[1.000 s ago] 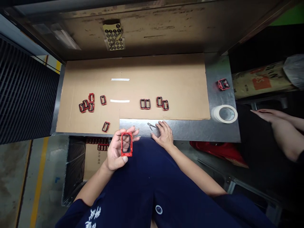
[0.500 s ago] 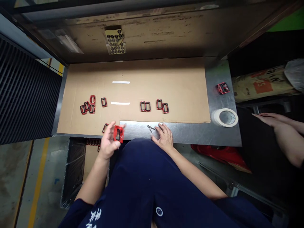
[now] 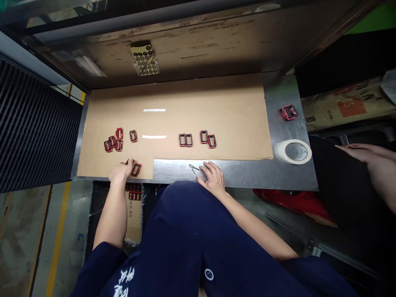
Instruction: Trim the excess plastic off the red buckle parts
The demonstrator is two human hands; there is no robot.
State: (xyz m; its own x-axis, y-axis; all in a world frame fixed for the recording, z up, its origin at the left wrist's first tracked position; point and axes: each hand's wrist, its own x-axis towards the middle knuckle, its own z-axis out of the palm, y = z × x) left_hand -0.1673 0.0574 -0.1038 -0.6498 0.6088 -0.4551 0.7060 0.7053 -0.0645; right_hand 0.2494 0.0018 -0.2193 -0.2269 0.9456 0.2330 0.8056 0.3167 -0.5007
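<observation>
The left hand point(image 3: 121, 171), half-curled and gripping nothing visible, rests on the cardboard sheet point(image 3: 216, 115) just beside a red-and-black rectangular frame point(image 3: 136, 169); the right hand point(image 3: 213, 179), fingers spread, lies flat on the metal table point(image 3: 244, 173), just beside a small metal tool point(image 3: 194, 167).

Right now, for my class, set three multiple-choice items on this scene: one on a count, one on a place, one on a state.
1. How many red frames lie in the tight group at the left of the cardboard sheet? A two; B four; C seven.
2. Where is the roll of tape? A on the cardboard sheet; B on the floor; C on the metal tabletop.
3. How is the right hand? A lying open on metal; B gripping a frame; C raised high.

1 B: four frames sit together.
2 C: it stands on bare metal.
3 A: its fingers spread flat.
</observation>
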